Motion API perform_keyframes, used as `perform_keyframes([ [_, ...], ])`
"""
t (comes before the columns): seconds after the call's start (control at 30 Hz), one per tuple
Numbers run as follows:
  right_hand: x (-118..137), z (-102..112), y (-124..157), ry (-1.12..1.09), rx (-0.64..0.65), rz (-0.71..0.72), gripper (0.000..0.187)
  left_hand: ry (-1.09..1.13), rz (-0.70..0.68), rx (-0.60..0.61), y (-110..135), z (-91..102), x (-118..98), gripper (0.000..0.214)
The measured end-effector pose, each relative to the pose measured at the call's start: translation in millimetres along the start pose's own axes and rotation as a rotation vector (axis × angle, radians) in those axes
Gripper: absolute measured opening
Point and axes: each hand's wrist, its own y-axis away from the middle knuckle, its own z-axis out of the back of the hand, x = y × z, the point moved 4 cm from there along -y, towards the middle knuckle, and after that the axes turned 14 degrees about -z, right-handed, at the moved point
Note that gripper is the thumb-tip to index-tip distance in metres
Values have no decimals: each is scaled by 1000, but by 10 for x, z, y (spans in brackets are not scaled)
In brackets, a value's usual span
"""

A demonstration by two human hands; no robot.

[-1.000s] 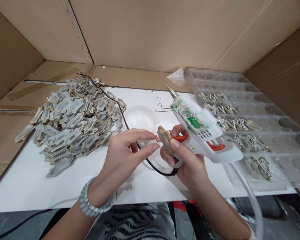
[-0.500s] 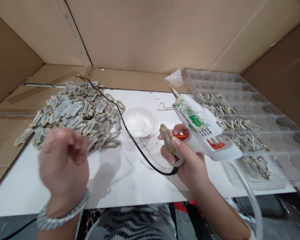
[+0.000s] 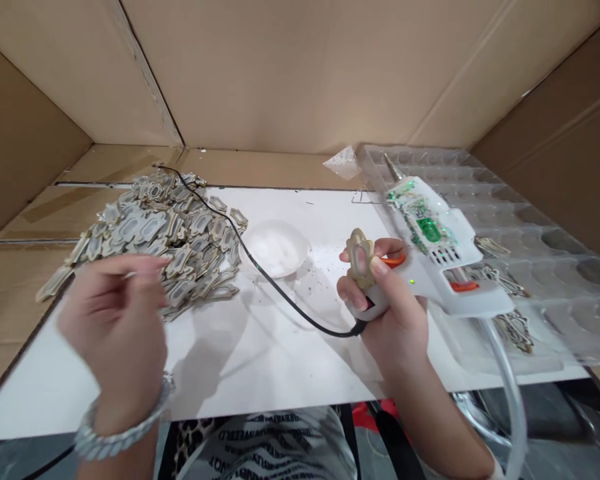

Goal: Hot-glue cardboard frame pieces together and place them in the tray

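Observation:
My right hand (image 3: 393,313) grips a white hot glue gun (image 3: 430,247) with an orange trigger and a clear hose-like glue stick at its rear. Between thumb and fingers of that hand is also a small ornate frame-shaped piece (image 3: 361,259), tan-edged with a pale centre, held upright. The gun's nozzle points up and away, over the clear tray. My left hand (image 3: 117,320), blurred, has thumb and forefinger pinched together in front of the heap of similar frame-shaped pieces (image 3: 155,227). Whatever it may hold is too small to make out.
A shallow white dish (image 3: 275,250) stands mid-table, with dark specks around it. The gun's black cord (image 3: 275,287) passes in front of the dish. A clear compartment tray (image 3: 555,267) holds metal outline pieces on the right. Cardboard walls (image 3: 300,80) surround the table; a small plastic bag (image 3: 344,163) lies behind.
My right hand has shifted right with the glue gun, and the frame-shaped piece has turned to face me. The left hand has rotated from a loose fist into a pinch.

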Motion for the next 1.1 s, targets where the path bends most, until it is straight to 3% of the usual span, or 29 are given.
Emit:
perform_keyframes([
  [0.13, 19, -11, 12, -6, 35, 21, 12, 82, -130, 363, -6, -685, -547, 16],
  [0.2, 36, -4, 21, -14, 40, 40, 11, 125, -205, 493, -23, -980, -719, 13],
  [0.27, 56, 9, 26, -29, 54, 54, 11, 64, -147, 638, -44, -1236, -770, 13],
  [0.43, 115, 49, 21, -57, 51, 70, 14, 45, -145, 766, -191, -1613, -886, 16],
  [0.63, 150, 74, 25, -61, 10, 69, 23, 192, -196, 862, -341, -1764, -962, 37],
  [0.73, 166, 78, 22, -64, 4, 82, 23, 523, -149, 928, -333, -1752, -988, 21],
  [0.83, 184, 76, 17, -67, 2, 78, 23, 811, -129, 1076, -287, -1704, -1056, 23],
  [1.1, 206, 101, 36, -86, -48, 82, 25, 710, -236, 1162, -368, -1704, -1139, 6],
])
